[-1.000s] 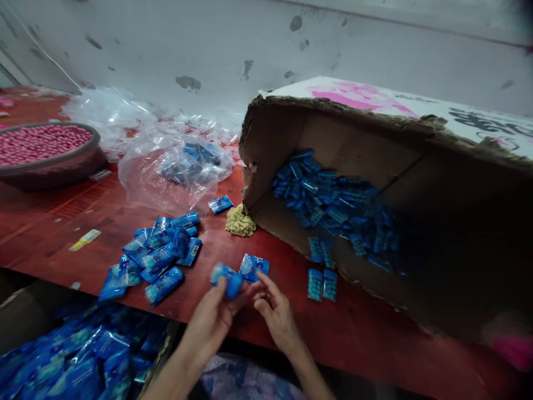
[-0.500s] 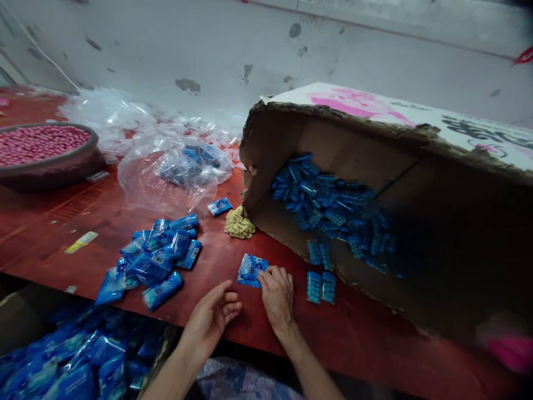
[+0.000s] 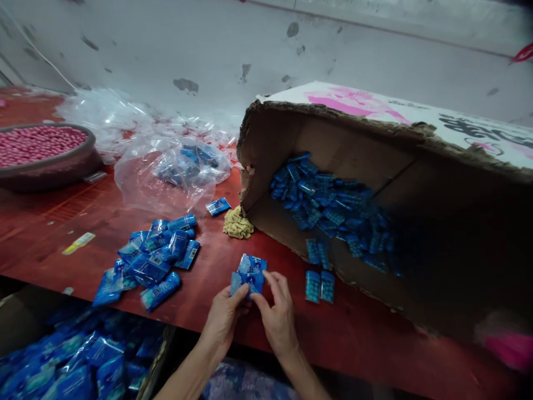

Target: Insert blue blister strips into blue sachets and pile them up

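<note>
Over the table's front part, my left hand [image 3: 225,311] pinches a flat blue printed packet [image 3: 252,269], thumb on top. On the packet's right side, my right hand [image 3: 277,316] grips its edge between thumb and fingers. Whether it is one folded piece or two overlapping ones, I cannot tell. To the right lie two small clear packs of turquoise balls with blue tops [image 3: 319,286]. A pile of filled blue packets [image 3: 154,261] lies to the left of my hands.
A torn-edged carton [image 3: 287,244] lies on its side at right, with many small blue packs [image 3: 328,200] inside. Behind are a crumpled yellow cloth [image 3: 238,223], a clear plastic bag [image 3: 137,183] and a bowl of pink balls [image 3: 45,172]. Below left, a box holds blue packets [image 3: 79,355].
My left hand has moved in from the left and closed on the blue packet. The packet has shifted slightly towards me, and my right hand's fingers have changed their grip on its edge.
</note>
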Demonstrator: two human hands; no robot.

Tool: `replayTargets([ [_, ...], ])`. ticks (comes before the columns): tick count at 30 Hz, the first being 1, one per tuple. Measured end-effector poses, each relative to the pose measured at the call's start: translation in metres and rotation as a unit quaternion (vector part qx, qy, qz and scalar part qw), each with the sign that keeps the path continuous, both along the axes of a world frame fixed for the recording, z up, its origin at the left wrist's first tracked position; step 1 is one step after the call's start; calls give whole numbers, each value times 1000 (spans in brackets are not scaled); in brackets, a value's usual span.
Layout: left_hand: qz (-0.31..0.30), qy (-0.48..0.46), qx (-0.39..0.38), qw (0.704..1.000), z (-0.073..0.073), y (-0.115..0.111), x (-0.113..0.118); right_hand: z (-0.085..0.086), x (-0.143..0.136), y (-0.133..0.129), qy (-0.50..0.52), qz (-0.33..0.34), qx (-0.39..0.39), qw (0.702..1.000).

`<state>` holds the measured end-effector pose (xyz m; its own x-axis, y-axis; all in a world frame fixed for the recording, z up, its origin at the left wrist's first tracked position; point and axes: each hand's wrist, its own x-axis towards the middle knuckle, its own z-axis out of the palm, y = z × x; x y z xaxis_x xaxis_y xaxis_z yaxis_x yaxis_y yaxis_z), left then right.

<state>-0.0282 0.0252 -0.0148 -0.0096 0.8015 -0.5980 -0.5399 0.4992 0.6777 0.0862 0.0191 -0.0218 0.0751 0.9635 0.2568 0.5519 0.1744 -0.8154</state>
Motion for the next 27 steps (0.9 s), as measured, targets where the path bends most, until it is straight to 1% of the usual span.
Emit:
replayTargets([
  [1,-1,13,11,1000,-2,0,0,-2,0,2,63,-6,-39,997],
  [3,-4,42,37,998,-7,-1,0,-8,0,7,164,21,-129,978],
  [4,-3,58,48,997,-10,-1,0,-11,-1,9,194,40,-163,967],
  [6,6,85,58,995,-14,-1,1,-15,-3,11,211,56,-194,957],
  [8,14,93,59,994,-16,-1,3,-17,-6,9,194,38,-190,962],
  [11,19,73,57,995,-17,0,9,-17,-9,5,159,9,-186,969],
  [14,28,55,50,997,-16,1,16,-15,-10,2,120,-23,-169,978],
  [16,31,43,37,998,-14,1,18,-11,-10,2,109,-24,-162,980],
  [17,24,30,28,999,-12,1,18,-9,-9,2,109,-19,-162,981],
  [19,-20,-10,13,1000,-8,1,14,-4,-5,3,98,-2,-161,982],
  [21,-73,-47,9,996,-4,2,8,2,4,6,53,20,-149,987],
  [23,-91,-59,10,994,-1,2,1,7,20,8,-33,19,-117,992],
  [24,-86,-59,7,995,-1,2,-2,8,30,9,-87,0,-97,992],
  [25,-77,-58,0,995,-1,2,-4,8,41,10,-148,-40,-76,985],
  [26,-70,-59,-11,996,-1,2,-5,8,52,11,-214,-91,-66,970],
  [27,-64,-62,-25,996,-2,1,-5,6,63,12,-276,-136,-70,949],
])
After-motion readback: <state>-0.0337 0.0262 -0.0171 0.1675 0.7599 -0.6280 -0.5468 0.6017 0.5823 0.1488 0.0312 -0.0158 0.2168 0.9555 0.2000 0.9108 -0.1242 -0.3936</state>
